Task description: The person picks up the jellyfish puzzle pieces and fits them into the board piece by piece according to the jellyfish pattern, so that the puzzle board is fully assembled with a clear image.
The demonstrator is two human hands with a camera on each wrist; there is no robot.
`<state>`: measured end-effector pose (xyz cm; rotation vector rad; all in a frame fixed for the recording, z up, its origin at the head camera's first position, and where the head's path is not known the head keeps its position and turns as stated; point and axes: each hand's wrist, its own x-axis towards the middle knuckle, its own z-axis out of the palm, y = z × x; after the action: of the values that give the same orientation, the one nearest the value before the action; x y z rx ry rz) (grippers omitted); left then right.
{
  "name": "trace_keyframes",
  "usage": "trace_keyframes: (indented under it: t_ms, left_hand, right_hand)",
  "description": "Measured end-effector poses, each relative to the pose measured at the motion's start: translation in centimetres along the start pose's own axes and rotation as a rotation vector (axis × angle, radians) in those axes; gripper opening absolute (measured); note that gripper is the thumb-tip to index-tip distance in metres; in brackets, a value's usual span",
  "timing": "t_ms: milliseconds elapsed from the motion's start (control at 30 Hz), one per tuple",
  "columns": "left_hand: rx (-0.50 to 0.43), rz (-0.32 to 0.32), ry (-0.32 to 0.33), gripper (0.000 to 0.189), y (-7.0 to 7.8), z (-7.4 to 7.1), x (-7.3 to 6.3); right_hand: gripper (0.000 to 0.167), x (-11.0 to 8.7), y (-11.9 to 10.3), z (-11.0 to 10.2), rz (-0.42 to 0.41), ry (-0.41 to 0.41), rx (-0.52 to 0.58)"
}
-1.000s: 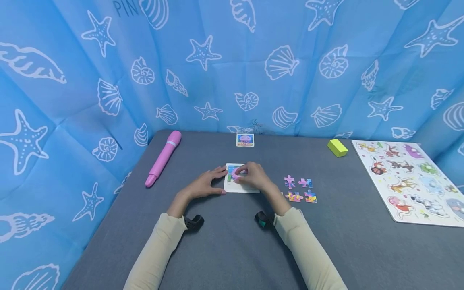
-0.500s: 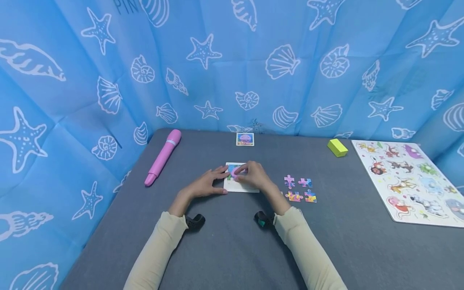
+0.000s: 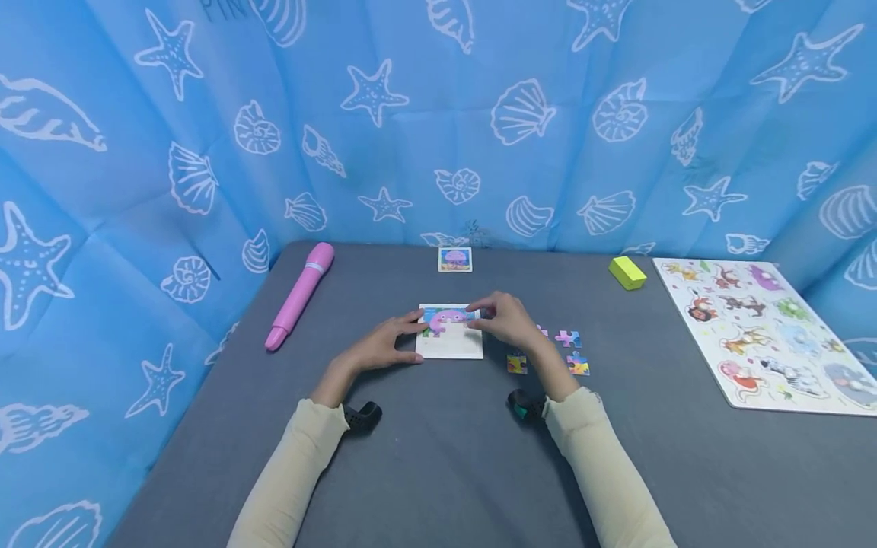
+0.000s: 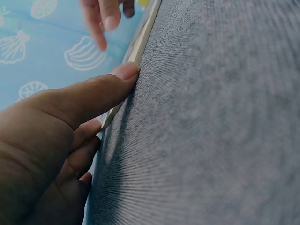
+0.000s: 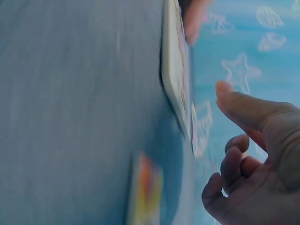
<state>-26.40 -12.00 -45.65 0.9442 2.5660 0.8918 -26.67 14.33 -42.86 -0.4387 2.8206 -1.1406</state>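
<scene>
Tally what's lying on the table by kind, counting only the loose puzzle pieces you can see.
Loose puzzle pieces: 4 (right arm may hide more)
Puzzle tray: 1
Picture card: 1
Animal board: 1
Yellow block: 1
Pink stick: 1
Total: 9

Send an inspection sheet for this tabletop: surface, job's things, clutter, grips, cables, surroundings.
Surface: dark grey cloth-like tabletop.
Job's things: flat white square board, pink-and-blue jigsaw pieces across its far part; at least four loose multicoloured jigsaw pieces to its right; small square picture card beyond.
Clutter: pink cylindrical stick with pale band, left; bright yellow rectangular block and white animal-picture board, right.
Grips: left grip, a bare hand, touches the flat board's left side; right grip, also bare, is near its right edge, nothing visibly held.
Cables: nothing seen.
Surroundings: blue fabric curtain with white shell and starfish prints, behind.
</scene>
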Motion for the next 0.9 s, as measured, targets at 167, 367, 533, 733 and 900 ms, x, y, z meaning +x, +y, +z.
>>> trace_keyframes:
  t_ms: [167,367,533,733,900]
  left_hand:
    - [0.003,0.013,0.004,0.067,0.1,0.0,0.0]
    - [0.001,0.027,0.005,0.067,0.2,0.1,0.0]
    - [-0.01,0.035,0.01,0.067,0.2,0.3,0.1]
    - [-0.029,0.032,0.007,0.067,0.1,0.3,0.0]
    - [-0.028,0.034,0.005,0.067,0.1,0.4,0.1]
  right_hand:
    - [0.034,-1.7,2.0,-2.6,0.046,0.023,-0.02]
    - [0.039,-3.9,4.5,-5.4,0.043,0.032,-0.055]
    - [0.041,-5.5,6.4,-6.7,0.061,0.009,-0.053]
    - [0.041,-6.8,7.8,-7.3,0.122,-0.026,-0.056]
    - [0.038,-7.0,8.2,-7.3,0.146,-0.047,-0.039]
